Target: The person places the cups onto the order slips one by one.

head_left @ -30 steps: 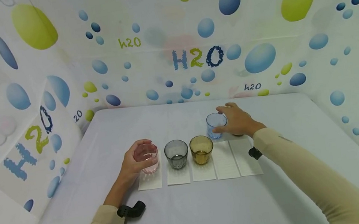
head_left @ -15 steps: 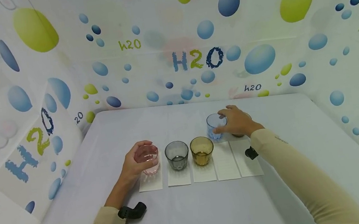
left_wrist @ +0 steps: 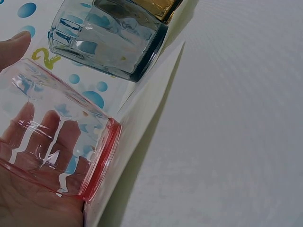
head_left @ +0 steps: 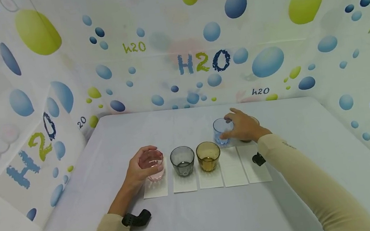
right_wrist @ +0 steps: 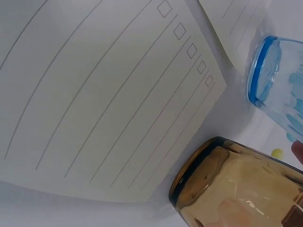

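At the left, my left hand (head_left: 136, 169) curls round a pink glass (head_left: 152, 159) standing upright on a paper card. In the left wrist view, its fingers show through the pink glass (left_wrist: 99, 156). My right hand (head_left: 245, 126) holds a blue glass (head_left: 218, 127) at the back right, thumb in front and fingers at the rim. A brown glass (right_wrist: 236, 189) is beside it, mostly hidden behind the right hand in the head view. Between the hands, a grey glass (head_left: 182, 160) and an amber glass (head_left: 208, 155) stand upright on cards.
Two bare cards (head_left: 233, 169) lie at the right end of the card row; the right wrist view shows a lined card (right_wrist: 109, 94) with small boxes. The white tabletop (head_left: 202, 218) meets a patterned backdrop (head_left: 165, 75) at the back and sides.
The head view tilts slightly, so everything shifts a little downward. My right forearm swings slightly to the left. Both hands stay at their glasses, which show no clear movement.
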